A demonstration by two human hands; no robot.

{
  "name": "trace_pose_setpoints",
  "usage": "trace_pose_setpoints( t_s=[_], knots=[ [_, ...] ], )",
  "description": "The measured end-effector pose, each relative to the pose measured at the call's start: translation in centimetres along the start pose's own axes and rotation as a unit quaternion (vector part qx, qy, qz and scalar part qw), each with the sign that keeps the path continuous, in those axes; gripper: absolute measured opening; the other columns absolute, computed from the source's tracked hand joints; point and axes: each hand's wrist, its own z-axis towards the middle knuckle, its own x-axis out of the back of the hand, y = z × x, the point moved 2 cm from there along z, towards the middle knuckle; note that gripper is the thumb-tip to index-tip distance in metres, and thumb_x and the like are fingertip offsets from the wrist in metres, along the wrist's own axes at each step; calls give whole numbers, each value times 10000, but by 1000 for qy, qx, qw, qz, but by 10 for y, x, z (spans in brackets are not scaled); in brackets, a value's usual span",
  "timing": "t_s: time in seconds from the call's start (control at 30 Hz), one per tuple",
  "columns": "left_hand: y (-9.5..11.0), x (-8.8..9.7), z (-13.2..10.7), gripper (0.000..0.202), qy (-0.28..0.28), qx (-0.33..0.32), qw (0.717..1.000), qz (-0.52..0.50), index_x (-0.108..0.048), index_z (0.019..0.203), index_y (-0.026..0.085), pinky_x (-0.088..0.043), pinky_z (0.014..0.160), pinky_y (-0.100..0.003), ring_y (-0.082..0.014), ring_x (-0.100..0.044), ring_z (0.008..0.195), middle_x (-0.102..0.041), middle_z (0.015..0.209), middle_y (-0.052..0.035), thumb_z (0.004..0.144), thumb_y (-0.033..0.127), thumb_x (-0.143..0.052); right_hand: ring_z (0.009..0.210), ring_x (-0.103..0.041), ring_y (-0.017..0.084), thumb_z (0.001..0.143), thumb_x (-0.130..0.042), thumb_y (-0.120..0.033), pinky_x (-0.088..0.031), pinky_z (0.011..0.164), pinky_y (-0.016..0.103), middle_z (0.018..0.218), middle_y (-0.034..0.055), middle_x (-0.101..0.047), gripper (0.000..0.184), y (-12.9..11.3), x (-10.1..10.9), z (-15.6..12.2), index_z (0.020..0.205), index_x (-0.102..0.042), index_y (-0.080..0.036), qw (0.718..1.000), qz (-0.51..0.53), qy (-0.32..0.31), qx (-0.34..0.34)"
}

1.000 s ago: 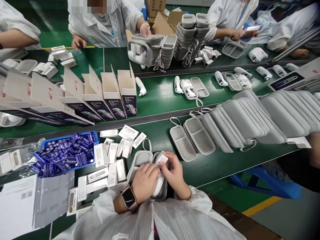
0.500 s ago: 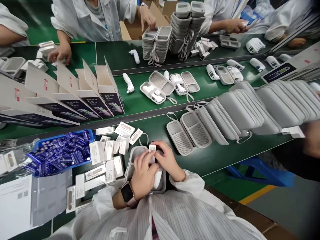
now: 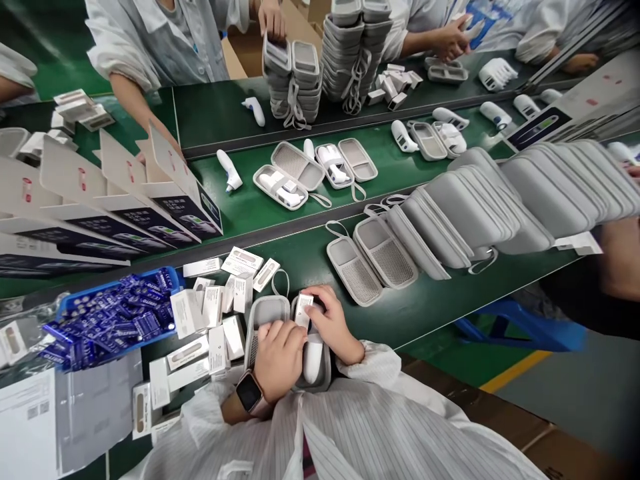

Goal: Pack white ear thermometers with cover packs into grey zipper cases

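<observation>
An open grey zip case [image 3: 269,308] lies in front of me, its wrist loop pointing away. In its right half sits a white thermometer [image 3: 313,360], partly hidden. My right hand [image 3: 334,325] grips a small white printed box [image 3: 303,311] between thumb and fingers, at the far end of that half. My left hand [image 3: 280,359], a watch on its wrist, bends its fingers over the middle of the case, close to the box's lower end. What those fingers grip is hidden beneath them.
Left lie several small white boxes [image 3: 188,313] and a blue tray [image 3: 176,280] of blue packets. Another open case [image 3: 356,270] and a row of grey cases [image 3: 475,207] stand right. Beyond are filled cases [image 3: 280,187], tall cartons [image 3: 185,200] and co-workers' hands.
The small white box shows more of its printed face, and my left fingers have drawn back from it toward me. More of the thermometer shows. Across the table, a co-worker's hand reaches behind the cartons.
</observation>
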Motion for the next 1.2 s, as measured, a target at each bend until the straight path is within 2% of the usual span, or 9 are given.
trace_pose_setpoints(
  t_s=[0.4,0.6,0.67,0.77,0.87,0.97,1.03,1.13,1.2],
  knots=[
    [-4,-3,4,260,7,-13,1000,23,-567,850,192,-313,718,-379,-218,-521,731,-659,785,-31,1005,163,-361,961,-562,232,851,-586,-170,-388,919,407,930,15,-688,253,8,-3,8,1051,-706,-269,999,-21,-26,27],
    [-10,6,14,243,-67,-30,997,-19,-535,847,192,-344,740,-354,-204,-531,770,-631,806,-13,1023,191,-367,942,-563,219,822,-637,-148,-410,908,385,911,13,-693,261,7,2,16,1035,-727,-267,993,-39,-102,40],
    [-11,7,15,262,-66,-35,997,-18,-533,846,193,-349,732,-353,-204,-532,761,-626,797,-13,1032,208,-348,958,-566,222,822,-647,-154,-403,955,409,933,16,-697,272,3,4,15,1061,-717,-266,989,-73,-120,45],
    [-11,4,15,294,-54,-42,998,-2,-539,845,192,-356,716,-358,-205,-533,742,-628,786,-19,1039,216,-321,1008,-579,219,819,-650,-138,-262,1125,499,986,4,-712,298,-6,5,11,1083,-687,-270,981,-124,-131,65],
    [-12,3,15,302,-50,-56,997,16,-556,839,190,-369,692,-365,-209,-531,725,-625,771,-25,1036,214,-329,1039,-578,216,850,-611,-128,-172,1176,545,975,-2,-712,272,-11,5,6,1070,-678,-272,978,-141,-137,71],
    [-12,5,13,289,-31,-55,997,35,-581,840,182,-399,709,-383,-229,-537,770,-639,821,-54,1026,215,-362,1143,-537,226,928,-544,-179,-296,1142,519,1088,36,-683,229,-9,4,-2,1090,-681,-266,981,-110,-131,96],
    [-11,5,11,257,-18,-52,998,40,-598,868,174,-447,785,-402,-249,-566,906,-657,1000,-101,1011,195,-386,1213,-502,224,965,-499,-200,-384,1102,473,1160,54,-651,236,-6,3,-11,1103,-680,-260,984,-73,-106,121],
    [-8,2,6,207,-21,-65,996,48,-609,925,174,-502,888,-408,-255,-576,1086,-605,1240,-123,986,152,-413,1230,-493,225,974,-478,-190,-412,1087,459,1148,57,-642,249,-1,2,-28,1098,-682,-263,987,-56,-69,133],
    [-6,-1,3,205,-17,-72,995,70,-613,950,175,-535,875,-392,-244,-596,1082,-603,1242,-120,982,144,-413,1207,-514,224,981,-462,-192,-424,1073,457,1161,57,-639,276,3,1,-37,1159,-659,-270,991,-50,-55,113]
  ],
)
